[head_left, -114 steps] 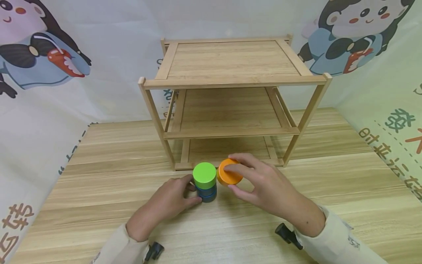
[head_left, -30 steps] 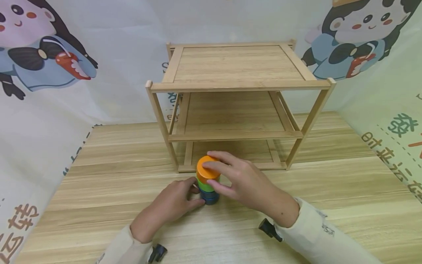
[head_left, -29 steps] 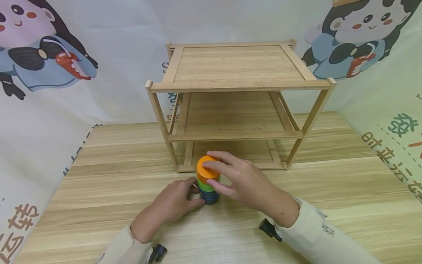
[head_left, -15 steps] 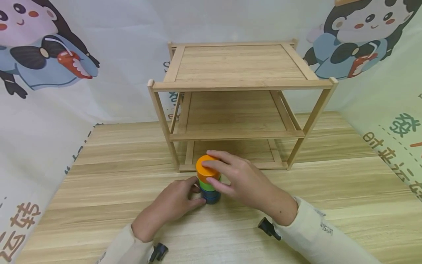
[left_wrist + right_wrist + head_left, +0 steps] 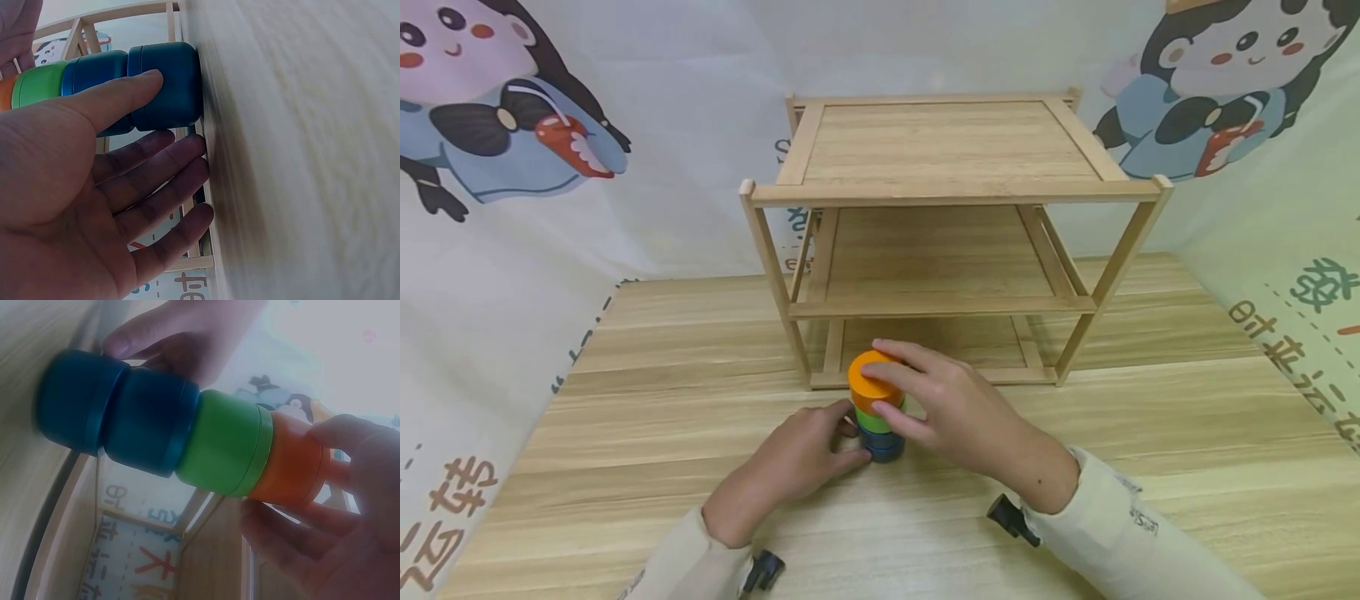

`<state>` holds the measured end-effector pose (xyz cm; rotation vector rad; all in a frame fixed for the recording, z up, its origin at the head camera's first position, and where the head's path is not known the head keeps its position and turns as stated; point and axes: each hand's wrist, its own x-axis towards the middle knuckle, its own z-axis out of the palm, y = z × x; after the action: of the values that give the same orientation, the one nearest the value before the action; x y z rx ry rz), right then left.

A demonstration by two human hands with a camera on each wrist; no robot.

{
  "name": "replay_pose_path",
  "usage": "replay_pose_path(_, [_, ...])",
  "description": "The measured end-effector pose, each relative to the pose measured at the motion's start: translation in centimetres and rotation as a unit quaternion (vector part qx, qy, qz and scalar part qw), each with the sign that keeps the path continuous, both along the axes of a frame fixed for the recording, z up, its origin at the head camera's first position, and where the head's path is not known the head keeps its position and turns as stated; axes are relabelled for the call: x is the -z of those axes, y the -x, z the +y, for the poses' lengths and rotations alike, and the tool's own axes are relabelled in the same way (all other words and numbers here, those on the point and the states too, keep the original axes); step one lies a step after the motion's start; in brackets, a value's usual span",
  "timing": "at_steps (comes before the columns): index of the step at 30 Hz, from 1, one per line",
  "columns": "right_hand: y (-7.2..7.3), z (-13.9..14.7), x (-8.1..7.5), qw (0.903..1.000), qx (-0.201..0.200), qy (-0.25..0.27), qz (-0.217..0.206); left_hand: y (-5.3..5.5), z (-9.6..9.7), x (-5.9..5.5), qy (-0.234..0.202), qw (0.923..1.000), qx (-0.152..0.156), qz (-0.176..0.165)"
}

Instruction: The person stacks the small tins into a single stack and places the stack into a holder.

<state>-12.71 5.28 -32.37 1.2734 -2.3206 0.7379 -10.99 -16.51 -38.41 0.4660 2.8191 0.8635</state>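
Note:
Four small round lidded canisters stand as one upright column in front of the rack. At the bottom are a lower blue canister (image 5: 178, 94) and an upper blue canister (image 5: 150, 422); over them come a green canister (image 5: 219, 444) and an orange canister (image 5: 290, 459) on top. My right hand (image 5: 958, 412) grips the orange one from the right, thumb and fingers about its sides, one finger over its lid. My left hand (image 5: 793, 454) steadies the column's base from the left, its thumb on the lower blue canister and its fingers behind.
A three-tier wooden rack (image 5: 955, 192) stands right behind the column, its bottom front rail close to it. The wood-grain tabletop (image 5: 647, 400) stretches to both sides. Printed cloth walls (image 5: 700, 125) enclose the back and sides.
The orange canister, held to the right of the green one 3.8 s ago, now sits on top of it, moved left by my right hand. Over the last second, both hands stay nearly still.

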Motion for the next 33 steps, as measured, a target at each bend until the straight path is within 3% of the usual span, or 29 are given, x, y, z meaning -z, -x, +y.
replay_pose_path(33, [-0.22,0.15,0.04,0.9997,0.004,0.0,-0.023,0.01,0.02,-0.01,0.005,0.9999,-0.009,0.0])
